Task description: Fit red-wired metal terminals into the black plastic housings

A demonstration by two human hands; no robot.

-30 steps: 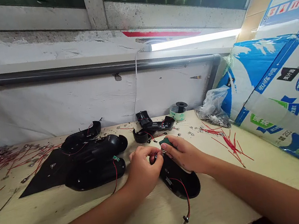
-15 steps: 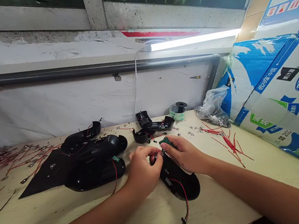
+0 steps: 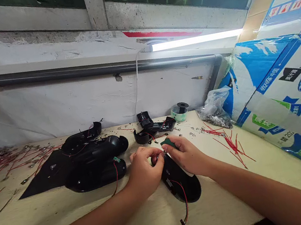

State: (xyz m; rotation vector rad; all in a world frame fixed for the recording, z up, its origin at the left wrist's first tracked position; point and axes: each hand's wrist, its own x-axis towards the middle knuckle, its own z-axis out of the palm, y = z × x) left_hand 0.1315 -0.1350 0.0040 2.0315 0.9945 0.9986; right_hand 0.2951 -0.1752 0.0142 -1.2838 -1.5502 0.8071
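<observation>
One hollow, round-ended black shell (image 3: pixel 185 181) trails curving red wire (image 3: pixel 185 197).

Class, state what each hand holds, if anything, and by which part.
Left hand: black shell, by its far end. Right hand: green object, exact part of grip unclear.

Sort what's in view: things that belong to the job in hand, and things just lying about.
Job in hand, judging by the hands:
black shell, left hand at its far end
dark green object, in the right hand
wire lead, running out of that shell

Apparently just lying about:
other black shells
loose red wires, on the right
plastic bag
black spool
printed carton
</observation>
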